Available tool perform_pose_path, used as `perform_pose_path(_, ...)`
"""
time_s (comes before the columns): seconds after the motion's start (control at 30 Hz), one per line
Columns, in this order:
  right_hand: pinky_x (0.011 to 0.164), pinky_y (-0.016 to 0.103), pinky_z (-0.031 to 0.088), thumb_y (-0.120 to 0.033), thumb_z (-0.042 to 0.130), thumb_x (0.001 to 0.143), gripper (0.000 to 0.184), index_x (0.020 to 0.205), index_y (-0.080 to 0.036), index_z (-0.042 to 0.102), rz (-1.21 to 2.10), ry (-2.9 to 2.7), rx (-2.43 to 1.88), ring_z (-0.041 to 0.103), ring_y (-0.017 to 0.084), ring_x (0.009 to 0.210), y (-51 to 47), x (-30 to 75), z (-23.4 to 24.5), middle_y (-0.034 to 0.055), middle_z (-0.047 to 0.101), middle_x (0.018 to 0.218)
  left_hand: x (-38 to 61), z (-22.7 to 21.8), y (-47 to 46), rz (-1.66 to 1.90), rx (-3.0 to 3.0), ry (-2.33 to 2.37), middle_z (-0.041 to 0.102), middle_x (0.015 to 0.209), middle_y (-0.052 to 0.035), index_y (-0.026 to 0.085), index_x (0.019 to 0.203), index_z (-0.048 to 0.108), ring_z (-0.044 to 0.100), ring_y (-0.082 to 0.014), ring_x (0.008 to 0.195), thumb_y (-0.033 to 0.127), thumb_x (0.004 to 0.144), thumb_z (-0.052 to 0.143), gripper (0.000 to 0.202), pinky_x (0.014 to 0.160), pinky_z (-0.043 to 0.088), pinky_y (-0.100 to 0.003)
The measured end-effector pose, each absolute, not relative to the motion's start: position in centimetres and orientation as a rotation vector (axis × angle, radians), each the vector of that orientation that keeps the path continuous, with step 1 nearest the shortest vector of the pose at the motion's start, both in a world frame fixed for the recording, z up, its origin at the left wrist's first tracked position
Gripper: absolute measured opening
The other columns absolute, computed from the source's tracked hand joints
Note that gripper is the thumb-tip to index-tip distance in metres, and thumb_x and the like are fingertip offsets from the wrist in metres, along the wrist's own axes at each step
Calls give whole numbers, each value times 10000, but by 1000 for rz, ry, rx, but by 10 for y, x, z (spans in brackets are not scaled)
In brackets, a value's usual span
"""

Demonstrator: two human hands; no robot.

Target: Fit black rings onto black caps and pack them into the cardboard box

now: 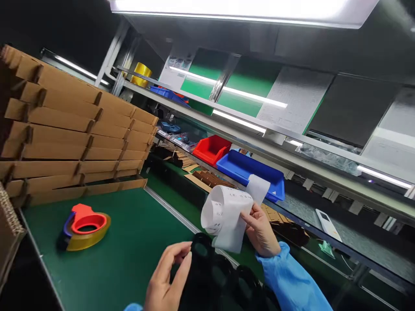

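My right hand [261, 229] is closed on a curling strip of white labels [231, 216], thumb on top of the strip. Small dark print shows on the labels, and a loose end sticks up past my fingers. At the lower middle, my left hand [170, 274] has its thumb and forefinger drawn together against the left edge of a cluster of black rounded pieces [223, 276]. Whether it grips one of those pieces or a small label is too dark to make out. The cluster sits between my two hands, below the strip.
A red tape dispenser [86, 222] with yellow tape lies on the green tabletop [126, 233]. Stacked cardboard dividers [74, 138] rise at the left. A red bin [212, 149], a blue bin [251, 170] and a white handheld device [328, 224] rest on the shelf ahead.
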State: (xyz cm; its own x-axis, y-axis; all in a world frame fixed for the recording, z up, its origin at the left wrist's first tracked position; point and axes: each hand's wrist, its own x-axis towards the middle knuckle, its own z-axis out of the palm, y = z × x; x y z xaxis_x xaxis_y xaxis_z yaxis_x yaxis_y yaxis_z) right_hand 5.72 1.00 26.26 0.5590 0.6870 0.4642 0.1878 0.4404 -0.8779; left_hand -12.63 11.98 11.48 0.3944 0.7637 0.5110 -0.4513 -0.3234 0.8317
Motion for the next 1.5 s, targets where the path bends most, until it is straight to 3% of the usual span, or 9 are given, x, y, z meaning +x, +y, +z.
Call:
perform_pose_path(0.2, 863, 315, 522, -278, 811, 744, 462, 1160, -226, 618, 465, -869, -1132, 633, 204, 1033, -11, 32, 217, 80, 638, 1213, -132, 141, 123, 1291, 1621, 187, 579, 1169, -20, 323, 1122, 670, 461, -190, 1170, 457, 971, 493, 268, 1023, 368, -299)
perform_pose_path(0.3, 877, 299, 516, -283, 828, 721, 477, 1147, -223, 623, 486, -825, -1124, 630, 190, 1036, -19, 25, 207, 77, 637, 1220, -135, 137, 112, 1296, 1670, 167, 566, 1190, -26, 323, 1105, 682, 451, -193, 1173, 400, 950, 553, 215, 1012, 382, -299)
perform_pose_path(0.53, 922, 342, 499, -280, 815, 725, 483, 1171, -239, 636, 545, -838, -1152, 605, 218, 1078, -39, 14, 194, 62, 633, 1220, -127, 126, 103, 1175, 1655, 152, 668, 1020, -61, 232, 978, 725, 578, -221, 1026, 319, 899, 601, 170, 929, 444, -318)
perform_pose_path(0.73, 944, 347, 477, -249, 802, 732, 452, 1162, -263, 664, 605, -874, -1138, 606, 213, 1066, -55, 16, 183, 49, 648, 1197, -127, 139, 94, 693, 1365, 148, 663, 1091, -101, 136, 1166, 632, 606, -226, 954, 441, 851, 625, 439, 836, 483, -306)
perform_pose_path(0.93, 983, 353, 448, -253, 771, 779, 467, 1226, -244, 636, 604, -993, -1223, 577, 220, 1117, -62, 14, 176, 68, 630, 1216, -129, 157, 92, 555, 1022, 159, 658, 1085, -78, 118, 1131, 625, 566, -168, 892, 414, 843, 659, 415, 790, 442, -249)
perform_pose_path(1.03, 1005, 385, 438, -244, 748, 806, 499, 1283, -264, 603, 608, -1038, -1245, 551, 240, 1168, -64, 14, 172, 74, 571, 1305, -132, 165, 92, 501, 1002, 90, 651, 1133, -103, 123, 1191, 624, 594, -219, 968, 534, 898, 584, 507, 808, 456, -286)
perform_pose_path(1.17, 1041, 399, 417, -258, 736, 818, 353, 1166, -249, 679, 597, -1103, -1286, 485, 268, 1252, -63, 13, 168, 64, 446, 1418, -134, 173, 90, 282, 961, 73, 650, 1172, -127, 117, 1281, 587, 609, -260, 1059, 619, 962, 418, 618, 846, 478, -318)
perform_pose_path(1.33, 955, 345, 441, -338, 713, 849, 309, 1129, -221, 662, 507, -1096, -1424, 534, 223, 1119, -63, 5, 170, 72, 543, 1234, -133, 176, 93, 278, 722, 127, 616, 1248, -161, 71, 1337, 529, 606, -272, 1113, 405, 997, 465, 482, 898, 497, -353)
perform_pose_path(1.5, 784, 284, 469, -416, 732, 818, 313, 962, -195, 563, 270, -1025, -1530, 535, 161, 887, -62, 1, 170, 41, 554, 958, -133, 176, 99, 231, 587, 105, 598, 1277, -167, 71, 1372, 505, 594, -296, 1150, 389, 982, 496, 503, 976, 476, -401)
